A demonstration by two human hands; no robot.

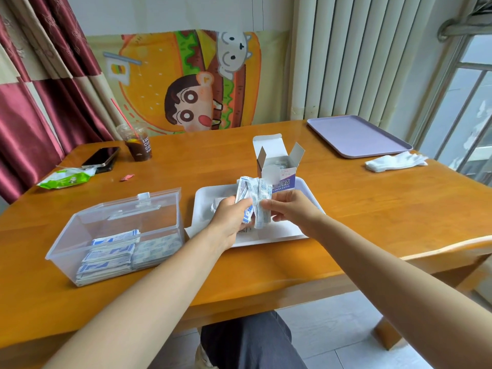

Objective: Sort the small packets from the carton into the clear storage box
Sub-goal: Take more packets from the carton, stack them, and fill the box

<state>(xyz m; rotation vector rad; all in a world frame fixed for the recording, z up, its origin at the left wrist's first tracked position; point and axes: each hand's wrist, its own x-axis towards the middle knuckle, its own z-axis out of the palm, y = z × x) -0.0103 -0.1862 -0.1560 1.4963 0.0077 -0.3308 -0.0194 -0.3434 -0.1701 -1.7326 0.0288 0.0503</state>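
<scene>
An open white and blue carton stands upright on a white tray at the table's middle, with more packets visible inside it. Over the tray, my left hand grips a bunch of small white and blue packets. My right hand pinches a strip of the same packets beside it. The clear storage box sits to the left with its lid tipped back. Stacked packets fill its near half.
A purple tray and white cloth gloves lie at the back right. At the back left are a phone, an iced drink cup, a green wipes pack and a small red wrapper. The table's front edge runs just below the box.
</scene>
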